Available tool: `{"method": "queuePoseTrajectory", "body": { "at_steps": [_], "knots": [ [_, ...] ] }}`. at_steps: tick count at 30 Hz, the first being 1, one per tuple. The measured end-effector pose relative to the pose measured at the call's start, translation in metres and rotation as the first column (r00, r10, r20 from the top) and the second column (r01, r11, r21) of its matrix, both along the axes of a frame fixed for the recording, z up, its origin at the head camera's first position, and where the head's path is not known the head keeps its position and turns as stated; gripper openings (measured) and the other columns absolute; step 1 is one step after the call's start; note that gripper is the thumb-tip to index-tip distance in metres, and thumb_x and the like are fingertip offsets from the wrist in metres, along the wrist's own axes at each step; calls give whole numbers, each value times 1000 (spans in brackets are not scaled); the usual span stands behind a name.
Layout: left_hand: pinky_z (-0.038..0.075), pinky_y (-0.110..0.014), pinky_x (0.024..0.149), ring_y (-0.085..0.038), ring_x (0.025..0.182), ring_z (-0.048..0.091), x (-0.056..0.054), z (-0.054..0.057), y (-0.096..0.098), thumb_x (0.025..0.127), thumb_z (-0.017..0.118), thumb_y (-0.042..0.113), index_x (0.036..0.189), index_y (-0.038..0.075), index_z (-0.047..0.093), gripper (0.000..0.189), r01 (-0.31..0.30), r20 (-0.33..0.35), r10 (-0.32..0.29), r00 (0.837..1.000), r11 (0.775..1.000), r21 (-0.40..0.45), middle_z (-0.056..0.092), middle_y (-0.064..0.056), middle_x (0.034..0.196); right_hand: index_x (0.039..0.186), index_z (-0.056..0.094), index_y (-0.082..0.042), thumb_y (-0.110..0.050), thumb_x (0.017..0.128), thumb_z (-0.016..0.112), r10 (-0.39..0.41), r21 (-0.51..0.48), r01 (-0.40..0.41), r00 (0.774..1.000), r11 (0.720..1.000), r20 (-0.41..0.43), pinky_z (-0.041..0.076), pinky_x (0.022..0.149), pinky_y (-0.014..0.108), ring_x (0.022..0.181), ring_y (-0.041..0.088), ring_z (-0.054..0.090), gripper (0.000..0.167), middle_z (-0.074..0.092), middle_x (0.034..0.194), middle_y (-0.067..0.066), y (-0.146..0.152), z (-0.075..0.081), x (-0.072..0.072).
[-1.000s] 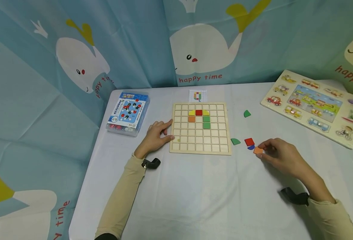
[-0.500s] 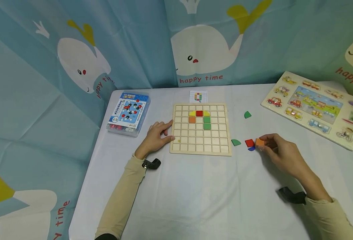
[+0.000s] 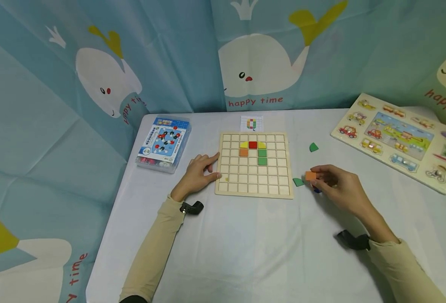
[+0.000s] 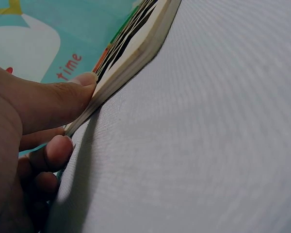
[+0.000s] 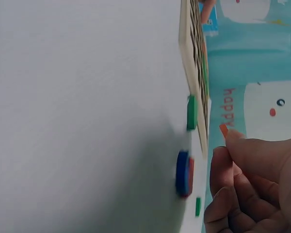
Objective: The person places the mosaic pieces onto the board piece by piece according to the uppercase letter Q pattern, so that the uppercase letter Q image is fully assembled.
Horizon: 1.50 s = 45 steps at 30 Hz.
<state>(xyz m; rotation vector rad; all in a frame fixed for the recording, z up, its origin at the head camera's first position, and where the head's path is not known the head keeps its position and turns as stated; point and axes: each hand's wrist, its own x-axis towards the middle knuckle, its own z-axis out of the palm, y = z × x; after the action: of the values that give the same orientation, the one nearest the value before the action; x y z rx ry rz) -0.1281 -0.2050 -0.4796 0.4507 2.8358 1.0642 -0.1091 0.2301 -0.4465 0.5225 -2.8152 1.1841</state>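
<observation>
My right hand (image 3: 344, 185) pinches an orange square tile (image 3: 311, 176) between thumb and fingertips, raised above the table just right of the wooden grid board (image 3: 253, 191). The tile shows edge-on in the right wrist view. Beneath this hand lie a blue rounded piece (image 5: 183, 173) and a red piece (image 5: 191, 177), mostly covered in the head view. My left hand (image 3: 198, 174) touches the board's left edge with thumb and index finger spread apart. Set in the grid are a red tile (image 3: 252, 145), an orange tile (image 3: 243, 152), two green tiles (image 3: 262, 161) and two yellow pieces (image 3: 262, 145).
A green quarter-round piece (image 3: 297, 182) lies by the board's right edge, another green piece (image 3: 313, 147) farther back. Behind the board is a pattern card (image 3: 251, 123). A plastic box (image 3: 164, 145) stands at left, a vehicle puzzle board (image 3: 399, 139) at right.
My right hand has lifted the orange tile off the table and carried it left, toward the board, over the red and blue pieces. The left hand stays at the board's edge.
</observation>
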Motion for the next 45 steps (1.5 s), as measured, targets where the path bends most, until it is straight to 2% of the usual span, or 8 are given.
{"method": "queuePoseTrajectory", "body": {
  "at_steps": [5,10,17,24,33,39,45],
  "knots": [
    [25,-35,86,-20,91,42,0,-1,0,96,80,26,158,7,50,72,2,1,-2,1000,1000,0,53,-4,89,122,72,1,8,88,79,44,-21,-44,999,999,6,49,60,13,75,-1,63,35,75,99,18,-15,2,-9],
    [25,-35,85,-19,89,42,0,-1,-1,95,81,25,158,8,50,72,1,-2,-1,1000,1000,0,53,-4,88,122,72,1,1,92,80,74,-45,-73,997,996,20,49,65,13,78,1,63,31,76,102,17,-30,3,-21],
    [26,-34,84,-18,86,41,-1,-2,0,95,81,26,158,7,50,72,2,-12,-2,1000,1000,1,54,-3,87,121,73,1,-3,94,79,110,-76,-106,993,991,52,51,69,15,81,10,64,27,75,102,16,-56,2,-34],
    [26,-35,85,-18,88,41,0,-1,0,95,81,27,158,8,50,73,3,1,-3,1000,1000,7,52,-2,87,120,73,2,-3,96,77,166,-147,-157,985,977,53,52,73,15,86,8,66,25,76,102,16,-77,-1,-44],
    [26,-35,85,-19,89,41,0,-1,-1,96,80,27,159,9,49,72,-3,16,3,1000,1000,9,52,-2,88,120,73,1,-4,95,78,199,-195,-179,976,964,87,52,73,14,88,7,66,26,76,103,15,-95,-4,-52],
    [25,-34,84,-18,88,42,0,-1,-1,95,80,26,158,8,49,73,1,3,-1,1000,1000,5,52,-2,87,120,73,0,-4,94,80,232,-210,-213,970,954,68,52,73,15,88,10,67,27,75,102,14,-104,-7,-56],
    [25,-34,84,-18,87,41,-1,-1,-1,96,80,26,158,8,49,72,5,-9,-5,1000,1000,7,53,-2,87,120,74,-2,-6,94,80,258,-187,-242,964,952,67,52,76,18,92,19,68,27,75,105,13,-114,-9,-59]
  ]
}}
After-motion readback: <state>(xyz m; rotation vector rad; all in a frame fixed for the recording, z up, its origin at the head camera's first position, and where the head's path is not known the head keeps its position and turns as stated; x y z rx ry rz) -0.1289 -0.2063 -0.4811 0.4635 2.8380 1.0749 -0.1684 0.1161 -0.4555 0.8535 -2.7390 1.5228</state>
